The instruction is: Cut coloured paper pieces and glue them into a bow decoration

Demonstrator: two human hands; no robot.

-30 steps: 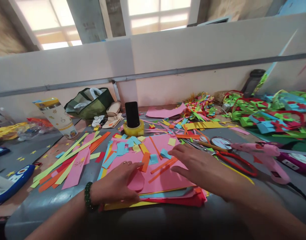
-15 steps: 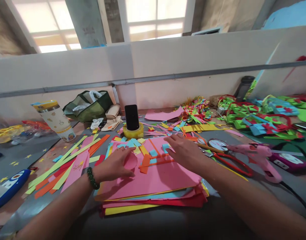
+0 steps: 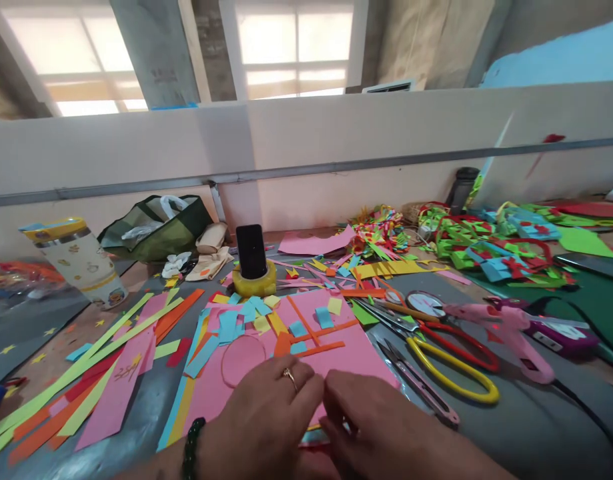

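Note:
My left hand (image 3: 266,420), with a ring and a dark bead bracelet, and my right hand (image 3: 381,427) sit side by side at the near edge of a stack of coloured paper topped by a pink sheet (image 3: 351,353). Both hands have bent fingers closed on that edge, and their fingertips meet in the middle. A cut pink circle (image 3: 243,360) lies loose on the pink sheet just beyond my left hand. Small blue, yellow and orange scraps (image 3: 306,327) are scattered over the far half of the sheet.
Yellow-handled scissors (image 3: 451,373), red-handled scissors (image 3: 466,343), small snips (image 3: 416,383) and a pink glue gun (image 3: 511,327) lie to the right. A phone (image 3: 251,250) stands in a yellow tape roll. Long paper strips (image 3: 86,373) cover the left, near a tumbler (image 3: 81,260) and a green bag (image 3: 156,227).
Both hands drew back from the middle of the pink sheet to its near edge. My left hand let go of the pink circle, which now lies on the sheet.

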